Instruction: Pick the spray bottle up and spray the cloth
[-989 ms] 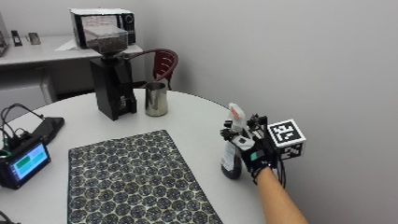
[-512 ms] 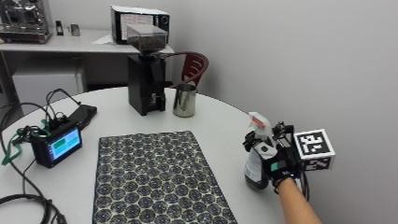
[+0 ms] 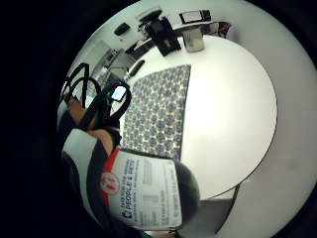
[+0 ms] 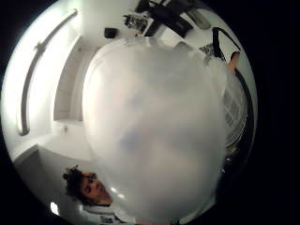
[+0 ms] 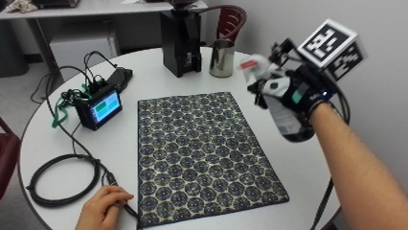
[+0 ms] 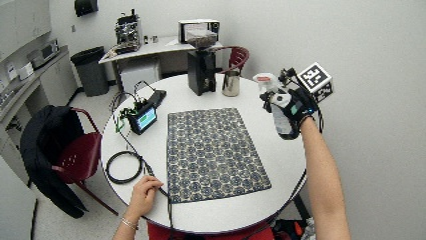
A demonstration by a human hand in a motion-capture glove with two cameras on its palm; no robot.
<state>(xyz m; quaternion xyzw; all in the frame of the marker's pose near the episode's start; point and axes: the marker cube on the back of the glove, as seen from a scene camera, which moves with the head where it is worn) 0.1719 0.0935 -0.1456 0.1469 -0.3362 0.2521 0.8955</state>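
My gloved right hand grips the spray bottle and holds it in the air above the table's right side, tilted with its white and red nozzle toward the cloth. The dark patterned cloth lies flat in the middle of the round white table. The bottle's labelled body fills the near part of the little finger side view. In the thumb side view the bottle is a pale blur that covers most of the picture.
A steel cup and a black grinder stand at the table's far side. A small screen device with cables and a coiled cable lie left of the cloth. The bare left hand rests at the front edge.
The bottle stood on the table in my hand; now it is lifted off and tilted toward the cloth. The outside camera has also shifted.
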